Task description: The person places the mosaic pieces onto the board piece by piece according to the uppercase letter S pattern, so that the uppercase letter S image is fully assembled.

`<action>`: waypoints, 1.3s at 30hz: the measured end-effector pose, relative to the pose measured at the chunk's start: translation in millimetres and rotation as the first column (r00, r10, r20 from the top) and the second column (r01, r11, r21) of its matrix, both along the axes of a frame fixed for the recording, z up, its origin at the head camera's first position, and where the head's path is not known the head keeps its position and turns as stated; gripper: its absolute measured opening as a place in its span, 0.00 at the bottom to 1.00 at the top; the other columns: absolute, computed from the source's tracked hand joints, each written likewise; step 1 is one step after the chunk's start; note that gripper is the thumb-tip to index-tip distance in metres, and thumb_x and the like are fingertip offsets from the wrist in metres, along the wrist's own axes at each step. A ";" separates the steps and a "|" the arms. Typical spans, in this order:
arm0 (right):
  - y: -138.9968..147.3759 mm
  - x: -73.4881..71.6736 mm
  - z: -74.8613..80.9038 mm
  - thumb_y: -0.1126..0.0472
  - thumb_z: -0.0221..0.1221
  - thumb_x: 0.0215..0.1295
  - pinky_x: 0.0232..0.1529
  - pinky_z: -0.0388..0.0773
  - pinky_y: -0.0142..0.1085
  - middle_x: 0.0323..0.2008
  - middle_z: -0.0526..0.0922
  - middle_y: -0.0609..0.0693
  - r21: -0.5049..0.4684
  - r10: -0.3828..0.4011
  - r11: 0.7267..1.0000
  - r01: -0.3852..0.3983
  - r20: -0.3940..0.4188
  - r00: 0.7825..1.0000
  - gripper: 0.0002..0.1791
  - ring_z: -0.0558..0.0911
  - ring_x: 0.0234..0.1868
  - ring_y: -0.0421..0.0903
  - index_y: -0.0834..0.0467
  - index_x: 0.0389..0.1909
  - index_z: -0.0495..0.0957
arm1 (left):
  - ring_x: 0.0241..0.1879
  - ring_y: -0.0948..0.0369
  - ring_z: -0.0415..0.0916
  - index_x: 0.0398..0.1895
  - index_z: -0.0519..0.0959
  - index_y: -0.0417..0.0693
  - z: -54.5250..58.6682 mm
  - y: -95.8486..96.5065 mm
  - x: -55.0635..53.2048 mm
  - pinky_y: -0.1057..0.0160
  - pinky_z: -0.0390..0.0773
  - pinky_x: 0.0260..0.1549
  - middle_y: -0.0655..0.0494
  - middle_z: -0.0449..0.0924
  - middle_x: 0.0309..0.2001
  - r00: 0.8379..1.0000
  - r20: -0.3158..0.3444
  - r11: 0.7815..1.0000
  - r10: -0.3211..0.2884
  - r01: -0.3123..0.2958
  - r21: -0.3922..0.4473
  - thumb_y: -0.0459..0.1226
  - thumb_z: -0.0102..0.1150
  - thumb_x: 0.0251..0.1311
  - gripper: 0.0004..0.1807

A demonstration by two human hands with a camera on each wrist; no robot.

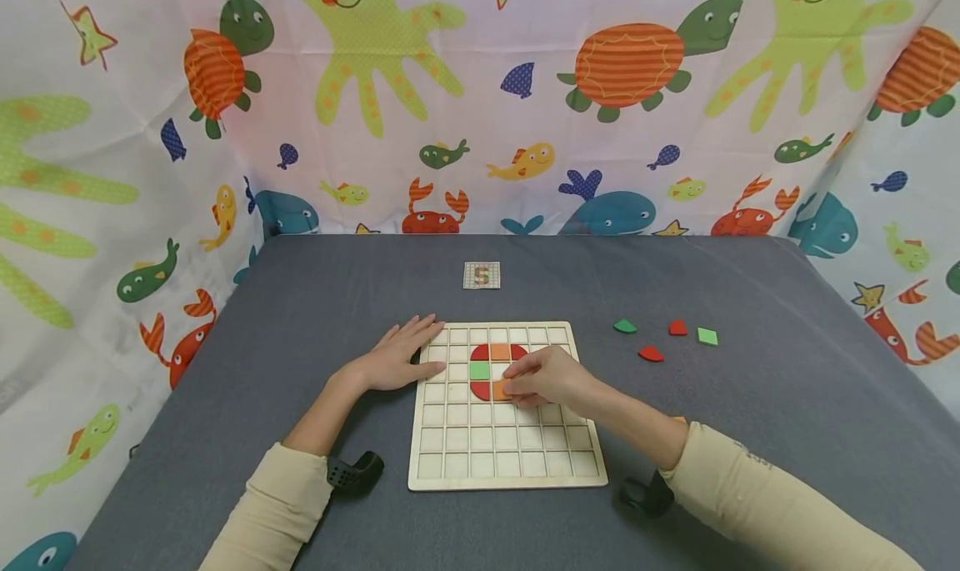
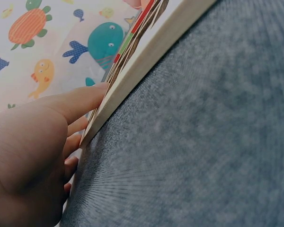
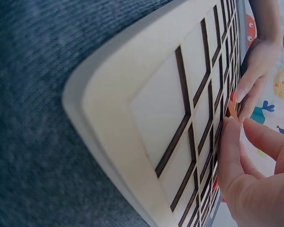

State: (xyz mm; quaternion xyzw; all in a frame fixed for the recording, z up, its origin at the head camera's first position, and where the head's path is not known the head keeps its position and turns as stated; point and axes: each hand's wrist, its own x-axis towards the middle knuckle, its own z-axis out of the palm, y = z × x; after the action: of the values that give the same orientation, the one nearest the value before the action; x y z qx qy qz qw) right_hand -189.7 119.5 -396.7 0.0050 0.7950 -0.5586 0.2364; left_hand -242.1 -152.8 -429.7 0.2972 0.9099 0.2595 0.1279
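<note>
A wooden grid board lies on the grey table. My left hand rests on its upper left edge with the fingers straight; in the left wrist view the thumb touches the rim. My right hand pinches an orange square tile at a cell near the board's middle. In the right wrist view this orange tile looks tilted at the fingertips. Around it in the grid sit a red quarter-circle tile, a light green square tile, another orange square tile and more red rounded tiles.
Right of the board lie a green quarter-circle tile, two red ones and a light green square. An orange piece is partly hidden by the right forearm. Behind the board lies a small pattern card.
</note>
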 end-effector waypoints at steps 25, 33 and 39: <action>-0.7 -1.5 1.8 0.67 0.64 0.60 0.38 0.81 0.38 0.36 0.82 0.53 0.062 -0.001 0.998 0.004 -0.041 0.999 0.11 0.83 0.34 0.45 0.67 0.44 0.80 | 0.72 0.44 0.36 0.74 0.51 0.40 0.7 0.6 1.1 0.40 0.35 0.65 0.40 0.44 0.74 1.000 -0.012 1.000 0.001 -0.001 0.010 0.49 0.51 0.68 0.39; 6.5 -4.2 3.1 0.61 0.63 0.63 0.39 0.81 0.38 0.39 0.80 0.56 0.001 0.008 1.000 -0.008 0.005 1.000 0.14 0.81 0.35 0.47 0.66 0.46 0.80 | 0.72 0.44 0.35 0.74 0.51 0.40 2.7 0.9 2.8 0.40 0.35 0.65 0.41 0.45 0.74 1.000 -0.004 1.000 0.003 -0.003 0.013 0.49 0.52 0.68 0.39; 16.8 -8.8 6.6 0.53 0.59 0.67 0.36 0.81 0.37 0.39 0.80 0.58 -0.035 0.001 0.999 0.001 0.065 0.998 0.21 0.80 0.33 0.47 0.65 0.52 0.77 | 0.72 0.45 0.35 0.74 0.51 0.41 2.5 0.7 2.0 0.41 0.35 0.66 0.41 0.45 0.74 1.000 -0.005 1.000 0.008 -0.008 0.007 0.49 0.52 0.68 0.39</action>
State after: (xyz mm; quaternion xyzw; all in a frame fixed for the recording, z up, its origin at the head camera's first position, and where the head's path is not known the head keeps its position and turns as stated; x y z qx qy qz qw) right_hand -198.5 136.3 -390.1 0.0190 0.7770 -0.5720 0.2622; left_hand -240.1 -152.1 -427.2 0.2945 0.9106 0.2622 0.1234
